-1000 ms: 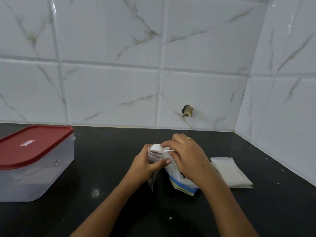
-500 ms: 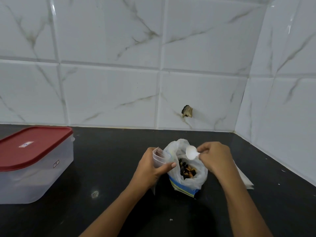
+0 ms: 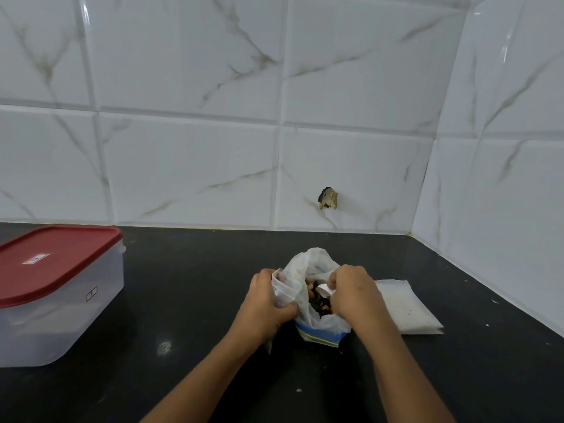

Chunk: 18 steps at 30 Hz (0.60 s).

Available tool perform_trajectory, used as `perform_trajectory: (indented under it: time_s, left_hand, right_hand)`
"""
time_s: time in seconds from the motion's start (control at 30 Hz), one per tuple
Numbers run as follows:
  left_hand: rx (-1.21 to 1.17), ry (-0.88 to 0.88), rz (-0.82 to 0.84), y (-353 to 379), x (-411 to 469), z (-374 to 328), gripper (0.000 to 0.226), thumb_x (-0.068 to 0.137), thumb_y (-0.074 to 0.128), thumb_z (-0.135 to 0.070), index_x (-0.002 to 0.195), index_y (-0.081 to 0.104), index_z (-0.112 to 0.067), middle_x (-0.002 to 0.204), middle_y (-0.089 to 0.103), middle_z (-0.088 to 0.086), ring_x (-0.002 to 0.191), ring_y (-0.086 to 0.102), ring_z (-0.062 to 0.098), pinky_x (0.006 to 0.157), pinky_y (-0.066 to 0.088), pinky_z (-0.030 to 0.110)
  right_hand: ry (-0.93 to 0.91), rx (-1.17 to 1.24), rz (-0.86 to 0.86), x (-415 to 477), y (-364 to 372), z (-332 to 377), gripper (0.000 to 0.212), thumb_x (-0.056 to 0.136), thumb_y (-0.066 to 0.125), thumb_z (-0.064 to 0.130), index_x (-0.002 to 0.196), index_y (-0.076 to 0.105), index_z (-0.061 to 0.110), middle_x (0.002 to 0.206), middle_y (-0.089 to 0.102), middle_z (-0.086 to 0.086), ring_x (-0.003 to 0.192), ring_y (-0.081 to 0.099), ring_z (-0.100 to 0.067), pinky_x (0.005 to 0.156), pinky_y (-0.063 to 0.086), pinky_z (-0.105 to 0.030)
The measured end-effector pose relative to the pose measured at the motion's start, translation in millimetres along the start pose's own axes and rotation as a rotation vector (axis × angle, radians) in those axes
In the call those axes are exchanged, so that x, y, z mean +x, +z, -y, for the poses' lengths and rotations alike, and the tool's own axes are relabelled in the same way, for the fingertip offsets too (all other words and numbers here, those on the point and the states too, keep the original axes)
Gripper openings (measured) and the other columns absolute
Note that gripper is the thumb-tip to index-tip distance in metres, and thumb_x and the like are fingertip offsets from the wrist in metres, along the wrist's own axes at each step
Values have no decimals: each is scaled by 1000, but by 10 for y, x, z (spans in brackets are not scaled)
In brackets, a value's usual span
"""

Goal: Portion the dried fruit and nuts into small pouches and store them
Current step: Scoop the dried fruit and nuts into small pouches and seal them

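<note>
Flanking black counter [image 3: 189, 294], seemingly marble tiles [image 3: 189, 166]

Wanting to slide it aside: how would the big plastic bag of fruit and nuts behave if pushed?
Probably floppy: the bag has thin crumpled walls, so they'd buckle. Its fruit and nuts sit low, so it likely drags rather than tips.

No wording can be read with certainty; a small white sticker [image 3: 36, 258] sits on the red lid [image 3: 67, 270] of the clear storage box [image 3: 55, 334] at the left, its red and blue marks too small and blurred to make out; a second small label [image 3: 91, 293], dark-bordered, sits on the box's side wall, its characters illegible; the plastic bag [image 3: 319, 332] at centre has a blue and green printed band along its base, with lettering too small to tell.
</note>
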<state>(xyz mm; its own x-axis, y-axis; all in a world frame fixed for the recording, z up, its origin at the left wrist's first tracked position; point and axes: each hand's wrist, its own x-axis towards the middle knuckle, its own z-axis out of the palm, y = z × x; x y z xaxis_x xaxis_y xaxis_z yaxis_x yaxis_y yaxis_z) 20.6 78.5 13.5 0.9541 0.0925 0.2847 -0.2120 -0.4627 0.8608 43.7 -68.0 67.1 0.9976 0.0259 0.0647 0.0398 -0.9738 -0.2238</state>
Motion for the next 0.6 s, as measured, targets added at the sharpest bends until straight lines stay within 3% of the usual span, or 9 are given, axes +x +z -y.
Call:
perform_trajectory:
  time_s: [0.13,0.4,0.6]
  left_hand:
    - [-49,8,5,11,-12,5,52,77,67,-11,120,40,-20,118,43,-1,100,49,8,68,43,13]
    - [-202,48,67,58,-59,37,45,81,65,-8,108,39,-32,119,45,0,105,52,9,78,49,17]
    - [-327,81,174,84,-96,43,49,84,62,-3,117,40,-33,119,50,-1,105,57,11,77,51,15]
  right_hand:
    - [-20,167,-29,-12,-4,-82,26,89,50,3,105,70,8,115,63,-12,97,64,-26,86,54,-31]
    - [26,341,-3,41,39,-113,23,92,51,10,103,70,2,114,64,-13,101,63,-26,89,51,-31]
    - [127,392,56,153,113,-116,27,89,49,10,109,66,7,112,61,-12,82,56,-21,71,47,-26]
